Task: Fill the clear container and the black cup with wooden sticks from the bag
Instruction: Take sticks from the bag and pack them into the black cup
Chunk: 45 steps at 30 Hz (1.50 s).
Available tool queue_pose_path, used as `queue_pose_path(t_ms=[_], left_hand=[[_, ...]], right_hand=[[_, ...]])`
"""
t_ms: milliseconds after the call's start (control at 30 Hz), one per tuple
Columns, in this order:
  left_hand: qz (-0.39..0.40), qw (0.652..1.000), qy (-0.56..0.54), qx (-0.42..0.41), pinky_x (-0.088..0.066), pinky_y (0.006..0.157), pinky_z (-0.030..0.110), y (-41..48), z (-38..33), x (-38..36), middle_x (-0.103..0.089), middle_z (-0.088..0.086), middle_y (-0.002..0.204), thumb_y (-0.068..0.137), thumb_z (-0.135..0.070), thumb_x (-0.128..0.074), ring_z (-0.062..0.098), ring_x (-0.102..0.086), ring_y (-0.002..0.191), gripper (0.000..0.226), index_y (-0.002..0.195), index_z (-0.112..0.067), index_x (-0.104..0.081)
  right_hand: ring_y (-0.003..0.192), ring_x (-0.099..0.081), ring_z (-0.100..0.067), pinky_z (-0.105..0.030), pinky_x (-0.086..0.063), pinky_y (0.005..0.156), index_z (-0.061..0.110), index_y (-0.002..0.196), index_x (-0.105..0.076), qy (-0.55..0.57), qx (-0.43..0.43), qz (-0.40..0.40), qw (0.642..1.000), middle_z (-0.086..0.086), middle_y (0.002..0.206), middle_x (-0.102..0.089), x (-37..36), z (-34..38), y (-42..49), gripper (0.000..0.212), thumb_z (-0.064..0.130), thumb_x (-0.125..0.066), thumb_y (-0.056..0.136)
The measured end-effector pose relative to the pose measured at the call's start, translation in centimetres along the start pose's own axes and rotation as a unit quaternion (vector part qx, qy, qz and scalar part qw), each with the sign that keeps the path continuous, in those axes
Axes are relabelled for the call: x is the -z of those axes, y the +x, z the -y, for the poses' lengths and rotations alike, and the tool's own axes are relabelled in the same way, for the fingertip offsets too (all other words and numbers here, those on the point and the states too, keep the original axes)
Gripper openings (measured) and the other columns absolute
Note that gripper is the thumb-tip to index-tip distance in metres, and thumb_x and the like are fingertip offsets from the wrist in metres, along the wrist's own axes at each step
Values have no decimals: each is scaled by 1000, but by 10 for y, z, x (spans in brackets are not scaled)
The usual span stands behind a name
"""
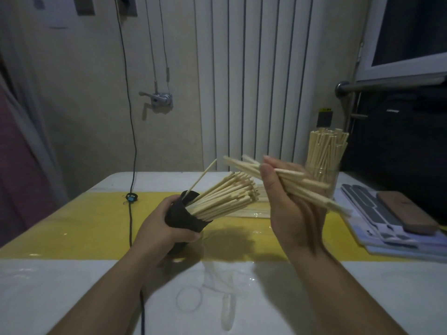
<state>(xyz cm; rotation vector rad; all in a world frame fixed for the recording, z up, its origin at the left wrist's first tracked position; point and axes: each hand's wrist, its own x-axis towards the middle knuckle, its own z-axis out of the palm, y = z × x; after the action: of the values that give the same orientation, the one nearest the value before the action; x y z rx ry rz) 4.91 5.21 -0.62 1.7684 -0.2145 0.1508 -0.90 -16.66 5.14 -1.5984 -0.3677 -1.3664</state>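
A person's left hand grips a black cup, tilted to the right and packed with wooden sticks, above a white table crossed by a yellow strip. The right hand, palm toward the camera, holds a slanting bundle of sticks. Just behind it stands a clear container crammed with upright sticks. Loose sticks lie flat behind the cup. A black cable runs down the wall onto the table; a rubber band lies near the front edge.
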Motion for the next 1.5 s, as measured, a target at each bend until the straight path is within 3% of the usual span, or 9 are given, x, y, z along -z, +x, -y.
queue_pose_path(t_ms=[267,433,567,733,867,1033,1200,1333,1500], left_hand=[[1,1000,6,-7,-53,73,31,1,1,0,-71,-20,96,40,-16,-85,0,-67,82,75,107,-45,-63],[7,999,28,-21,-57,78,39,0,-1,-2,-72,-19,96,39,-15,-84,2,-67,83,75,99,-54,-63],[16,998,45,-28,-58,80,38,0,-2,-2,-71,-21,97,38,-17,-84,3,-67,88,77,100,-57,-61],[19,998,51,-29,-60,82,46,0,-2,-1,-72,-17,99,37,-18,-85,11,-68,94,78,101,-56,-63],[17,998,50,-28,-58,84,45,0,-3,-2,-71,-19,97,36,-18,-85,10,-68,92,78,99,-58,-62],[18,998,47,-25,-59,82,42,-1,-3,-1,-72,-19,98,37,-17,-85,5,-68,87,78,100,-57,-62],[21,999,43,-23,-59,79,38,-1,-3,-1,-72,-19,99,38,-16,-86,6,-68,90,78,100,-57,-63],[16,998,53,-25,-59,84,46,0,-1,-2,-72,-18,100,36,-20,-86,11,-68,94,79,102,-56,-62],[14,997,68,-35,-59,83,42,-1,-3,-4,-70,-23,97,36,-21,-86,0,-66,86,79,99,-60,-60]], right_hand=[[69,-63,10,-2,-42,63,29,72,-69,60,-187,82,977,27,66,-67,-9,4,-7,21,18,-71,90],[92,-60,4,-5,-41,75,23,67,-71,40,-226,87,970,14,89,-65,-12,-13,-8,20,25,-76,86],[109,-56,-1,-18,-42,88,26,62,-73,48,-263,103,958,31,95,-60,-13,-23,-7,20,27,-80,81],[113,-56,-3,-25,-41,99,25,82,-74,63,-334,183,923,22,110,-60,-14,-24,-7,11,36,-76,83],[89,-63,-6,-22,-49,76,19,104,-67,154,-363,134,909,7,94,-67,-12,-20,-5,14,28,-59,96],[90,-62,-7,-13,-46,69,20,83,-70,97,-325,100,935,2,101,-67,-10,-19,-2,25,17,-50,97],[80,-64,-1,-15,-47,70,26,80,-73,40,-261,96,960,7,86,-71,-6,-20,2,10,32,-71,88],[69,-62,-3,-21,-47,61,24,79,-70,0,-193,40,980,7,72,-67,-8,-17,-6,27,48,-64,89],[114,-52,-1,-33,-40,101,31,102,-71,-74,-117,182,973,25,112,-62,-17,-23,-9,37,45,-39,91]])
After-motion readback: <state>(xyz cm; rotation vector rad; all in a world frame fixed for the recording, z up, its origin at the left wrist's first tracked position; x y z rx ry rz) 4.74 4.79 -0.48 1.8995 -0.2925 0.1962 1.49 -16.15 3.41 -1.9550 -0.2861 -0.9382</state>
